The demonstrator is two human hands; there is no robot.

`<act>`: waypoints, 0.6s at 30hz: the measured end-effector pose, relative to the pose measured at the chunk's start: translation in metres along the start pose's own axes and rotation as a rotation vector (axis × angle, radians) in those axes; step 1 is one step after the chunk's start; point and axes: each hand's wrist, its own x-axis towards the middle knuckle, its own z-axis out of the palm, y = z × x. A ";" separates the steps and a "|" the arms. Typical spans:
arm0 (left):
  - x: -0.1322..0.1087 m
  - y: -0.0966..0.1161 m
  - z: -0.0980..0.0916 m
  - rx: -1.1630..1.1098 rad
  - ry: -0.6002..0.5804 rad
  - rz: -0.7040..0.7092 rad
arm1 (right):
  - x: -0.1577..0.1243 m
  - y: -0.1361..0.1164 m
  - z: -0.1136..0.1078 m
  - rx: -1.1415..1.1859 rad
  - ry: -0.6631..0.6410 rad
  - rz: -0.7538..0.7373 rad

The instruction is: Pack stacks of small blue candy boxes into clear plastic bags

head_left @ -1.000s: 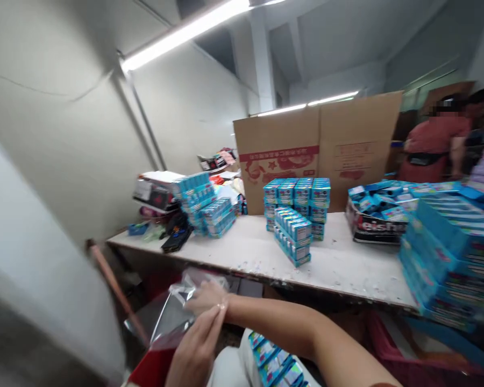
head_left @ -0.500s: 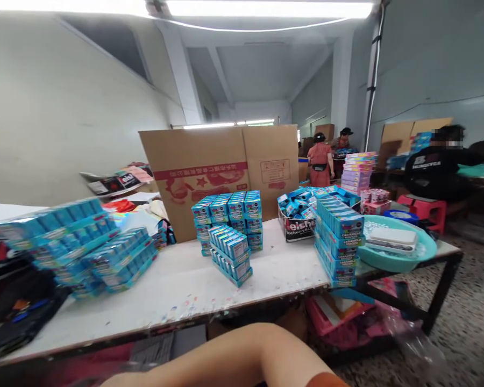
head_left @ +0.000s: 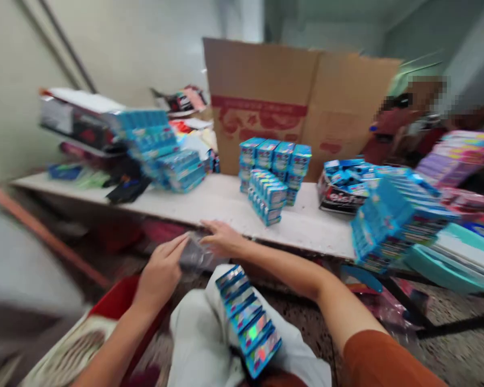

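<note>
Low in front of me, between my knees and the table edge, a clear plastic bag point(head_left: 196, 257) stretches between my two hands. My left hand point(head_left: 161, 271) has its fingers pressed together at the bag's left edge. On the other side my right hand point(head_left: 222, 240) grips the bag near its top, index finger stretched out and blurred. A display pack of small blue boxes point(head_left: 248, 321) lies tilted across my lap, touched by neither hand. Beyond my hands, on the white table point(head_left: 213, 201), stand a short stack of similar blue packs point(head_left: 267, 196) and a taller group point(head_left: 274, 153) behind it.
More blue packs point(head_left: 183, 171) are piled at left, others point(head_left: 399, 220) at right. An open carton point(head_left: 342, 201) holds loose blue boxes. A large cardboard sheet point(head_left: 262, 70) stands behind. A turquoise basin point(head_left: 439, 271) sits far right, a red bin point(head_left: 115, 298) by my left arm.
My view has swung down and to the left. Both hands, hidden before behind one bent arm, now show with the plastic bag, and the blue pack on my lap has come into view.
</note>
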 end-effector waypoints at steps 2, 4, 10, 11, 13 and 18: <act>-0.010 0.005 0.002 0.021 -0.064 -0.070 | -0.008 0.000 0.011 0.079 -0.055 -0.135; -0.006 0.011 0.009 0.028 -0.097 -0.109 | -0.012 0.000 0.016 0.103 -0.056 -0.116; 0.004 0.021 0.025 -0.001 -0.183 -0.107 | -0.011 0.015 0.027 0.038 -0.232 0.468; 0.001 0.021 0.029 -0.004 -0.196 -0.101 | -0.013 0.018 0.030 0.020 -0.297 0.486; -0.010 0.016 0.040 -0.016 -0.221 -0.108 | -0.018 0.023 0.038 -0.026 -0.368 0.484; -0.045 0.004 0.089 0.031 -0.223 -0.340 | -0.035 0.024 0.062 -0.103 -0.433 0.482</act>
